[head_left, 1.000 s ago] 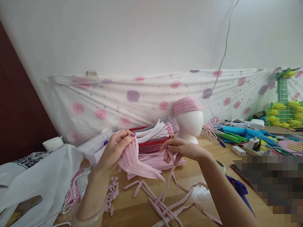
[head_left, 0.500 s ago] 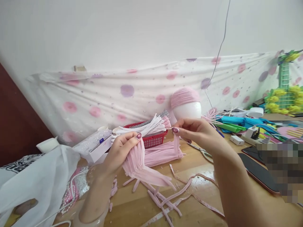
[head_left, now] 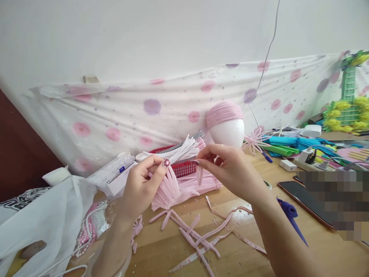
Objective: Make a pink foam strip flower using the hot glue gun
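Left hand [head_left: 142, 182] pinches a ribbed, fan-shaped bundle [head_left: 167, 190] of fuzzy pink strips above the wooden table [head_left: 152, 248]. Right hand [head_left: 232, 169] pinches a soft, folded strip [head_left: 199, 176] before the red mesh basket [head_left: 184, 170].

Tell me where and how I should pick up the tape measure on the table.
I'd pinch the tape measure by its near end, coming from the near left: that end looks uncovered, while loose pink strips cross it further along. It lies flat on the table, so a nail slipped under an edge would likely help.
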`<state>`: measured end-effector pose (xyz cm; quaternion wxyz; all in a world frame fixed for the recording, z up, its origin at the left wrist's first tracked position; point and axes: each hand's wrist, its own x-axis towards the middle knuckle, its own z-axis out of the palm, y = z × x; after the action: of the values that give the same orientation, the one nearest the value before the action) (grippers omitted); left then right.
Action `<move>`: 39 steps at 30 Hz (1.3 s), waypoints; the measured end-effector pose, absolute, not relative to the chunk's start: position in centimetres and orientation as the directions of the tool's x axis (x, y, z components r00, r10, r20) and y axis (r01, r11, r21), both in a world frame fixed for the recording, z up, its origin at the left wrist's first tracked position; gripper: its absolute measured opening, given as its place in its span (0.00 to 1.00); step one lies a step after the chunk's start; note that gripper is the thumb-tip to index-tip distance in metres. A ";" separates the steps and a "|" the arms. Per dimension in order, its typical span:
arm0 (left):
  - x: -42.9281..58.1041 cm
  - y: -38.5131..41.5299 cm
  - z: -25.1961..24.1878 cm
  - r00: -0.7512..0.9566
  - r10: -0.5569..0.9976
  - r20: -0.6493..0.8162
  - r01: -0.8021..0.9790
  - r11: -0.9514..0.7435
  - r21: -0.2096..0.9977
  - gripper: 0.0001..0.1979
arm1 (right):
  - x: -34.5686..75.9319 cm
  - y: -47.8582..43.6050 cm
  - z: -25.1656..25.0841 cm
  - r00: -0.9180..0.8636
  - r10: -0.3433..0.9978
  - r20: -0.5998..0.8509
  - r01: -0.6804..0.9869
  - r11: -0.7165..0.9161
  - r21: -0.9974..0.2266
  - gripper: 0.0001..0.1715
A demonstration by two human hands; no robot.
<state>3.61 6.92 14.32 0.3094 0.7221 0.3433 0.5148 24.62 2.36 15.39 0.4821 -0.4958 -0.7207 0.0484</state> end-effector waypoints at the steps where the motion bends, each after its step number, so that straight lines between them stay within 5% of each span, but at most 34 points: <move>1: 3.6 6.9 14.3 0.238 0.799 0.552 0.229 -0.598 0.768 0.13 | 24.4 2.4 15.4 -0.064 0.759 0.647 0.683 0.506 -0.526 0.07; 14: 3.6 8.0 13.8 0.325 0.805 0.495 0.160 -0.563 0.811 0.14 | 23.9 3.3 15.0 -0.153 0.846 0.511 0.265 0.534 -0.803 0.12; 23: 3.6 8.2 13.4 0.388 0.813 0.434 0.062 -0.493 0.868 0.13 | 23.8 4.3 14.5 -0.209 0.856 0.473 0.039 0.491 -0.871 0.14; 30: 3.9 8.2 13.4 0.393 0.807 0.442 0.091 -0.512 0.854 0.12 | 23.8 4.5 14.3 -0.243 0.909 0.340 0.025 0.356 -0.934 0.15; 39: 3.6 8.2 13.5 0.380 0.810 0.447 0.101 -0.517 0.850 0.13 | 24.6 4.4 14.6 -0.145 0.920 0.364 0.012 0.370 -0.929 0.15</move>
<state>3.60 8.21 13.50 0.3824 0.7374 0.3087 0.4633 24.61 4.37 14.65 0.5386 -0.3709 -0.6283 0.4215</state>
